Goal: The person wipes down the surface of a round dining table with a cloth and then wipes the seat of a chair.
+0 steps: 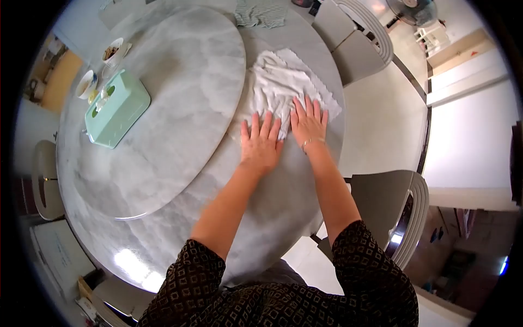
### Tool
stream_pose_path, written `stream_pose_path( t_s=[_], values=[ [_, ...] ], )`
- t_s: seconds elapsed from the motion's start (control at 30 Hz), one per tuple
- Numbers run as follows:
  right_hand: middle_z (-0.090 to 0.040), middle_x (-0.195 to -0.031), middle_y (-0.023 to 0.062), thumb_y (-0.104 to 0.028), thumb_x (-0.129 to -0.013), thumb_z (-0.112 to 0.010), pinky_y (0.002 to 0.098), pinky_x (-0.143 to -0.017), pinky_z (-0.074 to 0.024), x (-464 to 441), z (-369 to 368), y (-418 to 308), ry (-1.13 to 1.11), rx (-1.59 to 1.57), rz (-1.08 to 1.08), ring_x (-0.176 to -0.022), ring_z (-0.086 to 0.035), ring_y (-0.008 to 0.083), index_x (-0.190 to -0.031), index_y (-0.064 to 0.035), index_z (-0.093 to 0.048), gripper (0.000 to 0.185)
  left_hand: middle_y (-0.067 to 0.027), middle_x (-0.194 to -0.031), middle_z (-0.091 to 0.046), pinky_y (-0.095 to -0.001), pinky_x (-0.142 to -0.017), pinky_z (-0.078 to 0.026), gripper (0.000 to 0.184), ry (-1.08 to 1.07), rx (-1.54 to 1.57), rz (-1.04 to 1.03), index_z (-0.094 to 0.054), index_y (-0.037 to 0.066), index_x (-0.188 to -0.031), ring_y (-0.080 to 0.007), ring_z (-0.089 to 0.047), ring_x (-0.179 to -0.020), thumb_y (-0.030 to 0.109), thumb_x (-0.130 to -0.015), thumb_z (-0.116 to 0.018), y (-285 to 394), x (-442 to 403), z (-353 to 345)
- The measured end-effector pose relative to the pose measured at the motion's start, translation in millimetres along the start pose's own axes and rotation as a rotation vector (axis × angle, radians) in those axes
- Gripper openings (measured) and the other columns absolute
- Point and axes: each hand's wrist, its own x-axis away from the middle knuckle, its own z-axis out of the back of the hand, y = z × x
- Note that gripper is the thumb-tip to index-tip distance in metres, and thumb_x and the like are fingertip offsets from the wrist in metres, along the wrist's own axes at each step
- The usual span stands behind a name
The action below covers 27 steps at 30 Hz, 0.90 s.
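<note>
A crumpled white cloth (278,79) with a scalloped edge lies on the grey marble table (272,201), right of the raised round turntable (185,92). My left hand (261,143) rests palm down, its spread fingertips at the cloth's near left edge. Beside it, my right hand (309,124), with a thin bracelet at the wrist, lies flat with fingers apart on the cloth's near right part. Neither hand is closed round the fabric.
A mint green tissue box (122,111) stands on the turntable's left, with bowls (87,84) behind it. A folded greenish cloth (261,13) lies at the table's far edge. Chairs (357,46) stand around the table, one (381,201) close on the right.
</note>
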Motion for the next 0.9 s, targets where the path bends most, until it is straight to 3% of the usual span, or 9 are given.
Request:
stream_pose_path(
  t_s=[0.17,0.3,0.37,0.4,0.47,0.57,0.63,0.77,0.9],
  values=[
    [-0.031,-0.143,0.0073,-0.036,-0.090,-0.040,0.0531,-0.107,-0.0119,103,-4,13,0.134,-0.028,0.035,-0.133,-0.022,0.0290,-0.134,-0.0247,-0.039,0.046,-0.0093,-0.145,-0.024,-0.0567,-0.106,-0.011,0.058,-0.064,0.055,-0.109,-0.032,0.014,-0.138,-0.0351,-0.018,-0.134,0.036,-0.087,-0.047,12,74,11],
    [-0.035,-0.139,0.0118,-0.034,-0.084,-0.051,0.0568,-0.104,-0.0167,151,17,12,0.049,-0.105,0.133,-0.130,-0.027,0.0339,-0.130,-0.0211,-0.043,0.049,-0.0092,-0.146,-0.024,-0.0568,-0.106,-0.010,0.062,-0.181,0.112,-0.156,-0.033,0.013,-0.138,-0.0344,-0.017,-0.135,0.040,-0.085,-0.050,10,139,37],
    [-0.035,-0.138,0.0140,-0.036,-0.082,-0.054,0.0569,-0.103,-0.0188,155,49,11,-0.306,-0.192,0.153,-0.129,-0.029,0.0345,-0.129,-0.0206,-0.044,0.051,-0.0107,-0.143,-0.029,-0.0554,-0.105,-0.016,0.059,-0.143,0.099,-0.175,-0.039,0.011,-0.134,-0.0342,-0.022,-0.133,0.040,-0.084,-0.051,5,155,50],
    [-0.035,-0.138,0.0140,-0.036,-0.082,-0.054,0.0569,-0.103,-0.0188,151,48,14,-0.307,-0.194,0.155,-0.129,-0.029,0.0345,-0.129,-0.0206,-0.044,0.051,-0.0113,-0.140,-0.034,-0.0537,-0.104,-0.020,0.055,-0.192,0.175,-0.157,-0.043,0.010,-0.130,-0.0349,-0.027,-0.130,0.038,-0.084,-0.053,5,157,64],
    [-0.037,-0.136,0.0158,-0.035,-0.080,-0.058,0.0590,-0.102,-0.0201,131,38,18,-0.121,-0.684,0.066,-0.127,-0.031,0.0356,-0.129,-0.0209,-0.043,0.054,-0.0120,-0.136,-0.038,-0.0519,-0.103,-0.024,0.051,-0.241,0.252,-0.134,-0.047,0.009,-0.127,-0.0357,-0.033,-0.127,0.035,-0.083,-0.054,-1,157,70],
    [-0.031,-0.140,0.0156,-0.043,-0.082,-0.052,0.0616,-0.102,-0.0162,96,30,-14,0.012,-0.551,0.054,-0.131,-0.026,0.0354,-0.134,-0.0233,-0.037,0.057,-0.0127,-0.131,-0.045,-0.0504,-0.101,-0.028,0.040,-0.087,0.464,0.008,-0.053,0.008,-0.119,-0.0357,-0.039,-0.122,0.028,-0.084,-0.054,-13,140,64],
    [-0.027,-0.143,0.0144,-0.049,-0.083,-0.047,0.0621,-0.102,-0.0123,81,34,-50,-0.082,-0.358,-0.031,-0.133,-0.020,0.0350,-0.136,-0.0251,-0.032,0.060,-0.0131,-0.135,-0.040,-0.0516,-0.102,-0.026,0.041,0.159,0.162,-0.020,-0.050,0.008,-0.123,-0.0372,-0.034,-0.125,0.024,-0.085,-0.054,-14,128,56],
    [-0.013,-0.149,0.0111,-0.063,-0.084,-0.033,0.0606,-0.104,-0.0006,71,13,-82,-0.187,0.004,-0.017,-0.137,-0.005,0.0332,-0.142,-0.0302,-0.021,0.068,-0.0134,-0.143,-0.028,-0.0556,-0.104,-0.017,0.054,0.084,0.077,0.063,-0.039,0.011,-0.134,-0.0409,-0.021,-0.131,0.034,-0.087,-0.051,-20,133,32],
    [-0.013,-0.149,0.0111,-0.062,-0.084,-0.034,0.0590,-0.105,0.0025,69,12,-84,-0.178,-0.020,0.022,-0.137,-0.004,0.0338,-0.142,-0.0287,-0.022,0.068,-0.0141,-0.145,-0.025,-0.0561,-0.106,-0.013,0.057,0.034,0.039,0.092,-0.036,0.011,-0.136,-0.0412,-0.018,-0.132,0.039,-0.087,-0.048,-20,137,27]
  ],
)
